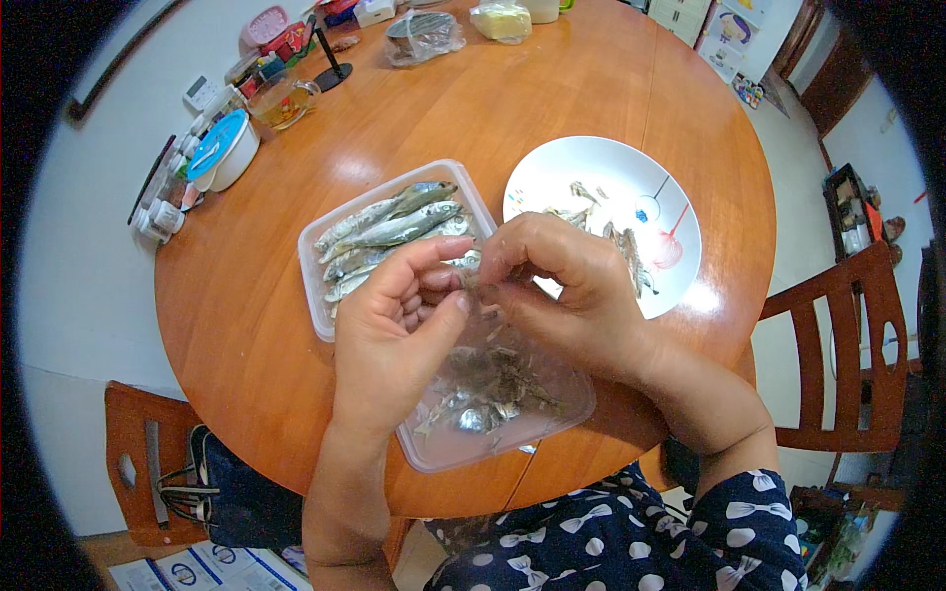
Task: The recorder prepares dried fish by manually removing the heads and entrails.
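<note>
My left hand (403,318) and my right hand (569,295) meet at their fingertips above the near edge of a plastic container of small silvery fish (399,225). Between the fingertips is a small brownish piece, probably of fish, partly hidden by the fingers. Below the hands lies a translucent plastic tray or lid (436,458) with fish scraps (488,391) on it, some dark, some shiny. Behind my right hand, a white plate (539,170) with a printed design holds fish pieces and bones (628,251).
On the round wooden table (244,310) stand a white tub with a blue lid (222,148), a glass cup (284,103), a black stand (332,74) and a bagged round container (421,37). Wooden chairs stand to the left (122,443) and right (805,362).
</note>
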The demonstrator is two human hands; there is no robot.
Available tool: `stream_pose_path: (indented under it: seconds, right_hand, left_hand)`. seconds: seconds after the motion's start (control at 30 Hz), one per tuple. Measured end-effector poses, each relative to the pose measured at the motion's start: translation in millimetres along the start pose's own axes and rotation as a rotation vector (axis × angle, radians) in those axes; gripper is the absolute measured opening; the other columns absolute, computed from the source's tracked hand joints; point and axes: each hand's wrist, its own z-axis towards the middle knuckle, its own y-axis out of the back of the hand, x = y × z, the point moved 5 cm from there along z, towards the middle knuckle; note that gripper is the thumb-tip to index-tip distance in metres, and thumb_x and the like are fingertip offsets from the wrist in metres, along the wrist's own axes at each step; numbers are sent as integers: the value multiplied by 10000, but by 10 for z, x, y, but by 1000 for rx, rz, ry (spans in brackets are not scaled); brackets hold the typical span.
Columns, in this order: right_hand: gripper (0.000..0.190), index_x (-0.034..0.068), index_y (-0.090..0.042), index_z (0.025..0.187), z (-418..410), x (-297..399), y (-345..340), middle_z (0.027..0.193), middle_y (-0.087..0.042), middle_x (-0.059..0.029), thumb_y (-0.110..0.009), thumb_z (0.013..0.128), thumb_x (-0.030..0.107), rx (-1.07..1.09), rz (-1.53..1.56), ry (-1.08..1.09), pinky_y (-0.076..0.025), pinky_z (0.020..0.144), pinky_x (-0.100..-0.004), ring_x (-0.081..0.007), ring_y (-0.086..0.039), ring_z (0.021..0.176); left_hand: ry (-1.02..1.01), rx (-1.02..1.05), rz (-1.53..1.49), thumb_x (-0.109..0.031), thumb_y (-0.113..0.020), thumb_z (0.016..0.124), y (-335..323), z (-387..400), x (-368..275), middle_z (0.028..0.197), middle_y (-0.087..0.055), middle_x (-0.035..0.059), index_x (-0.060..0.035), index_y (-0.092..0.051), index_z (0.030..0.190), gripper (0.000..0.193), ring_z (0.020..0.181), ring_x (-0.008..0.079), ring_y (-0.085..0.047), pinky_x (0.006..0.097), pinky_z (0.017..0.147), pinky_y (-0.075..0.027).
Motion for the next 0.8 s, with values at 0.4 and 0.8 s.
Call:
stream_pose_path:
  seconds: [0.4, 0.8]
  right_hand:
    - [184, -8, -611, 889, 3, 15, 9, 897, -616, -79, -631, 756, -134, 20, -6, 14, -523, 730, -269, -160, -624, 849]
    - [199, 4, -619, 866, 11, 46, 7, 883, -629, -83, -631, 722, -132, 28, -42, 51, -516, 728, -297, -194, -635, 856]
  left_hand:
    - [6, 5, -8, 63, -579, 860, 24, 7, -8, 1018, -629, 41, 9, -570, 1214, 358, 916, 63, -587, 196, 799, -492]
    - [-80, -41, 158, 81, -570, 844, 12, -10, -42, 974, -627, 31, -9, -571, 1223, 389, 885, 60, -591, 204, 774, -500]
